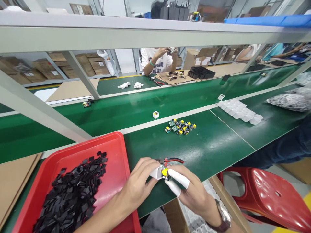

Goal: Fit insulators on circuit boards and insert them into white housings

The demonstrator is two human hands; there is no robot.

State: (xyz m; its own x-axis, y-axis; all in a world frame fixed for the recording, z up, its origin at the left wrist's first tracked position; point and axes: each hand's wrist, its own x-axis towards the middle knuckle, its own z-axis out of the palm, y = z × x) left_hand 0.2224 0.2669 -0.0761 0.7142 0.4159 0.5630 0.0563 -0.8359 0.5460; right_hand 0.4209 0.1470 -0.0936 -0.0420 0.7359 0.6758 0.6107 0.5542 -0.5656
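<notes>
Between the fingers of my left hand [143,178] is a small white plastic housing [156,173], its open end turned to the right. My right hand [191,187], with white finger cots on thumb and forefinger and a watch at the wrist, pinches a small circuit board with a yellow component [165,172] at the mouth of the housing. Whether the board is partly inside, I cannot tell. Just behind my hands lie red-handled pliers [173,160]. A pile of similar circuit boards [181,126] sits farther back on the green bench [209,145].
At left, a red tray [116,161] holds many black pieces [75,191]. White housings [239,110] stand in rows at right. One filled housing [155,114] is on the green conveyor belt [126,110]. A red stool [274,191] stands at right. A co-worker [157,61] sits opposite.
</notes>
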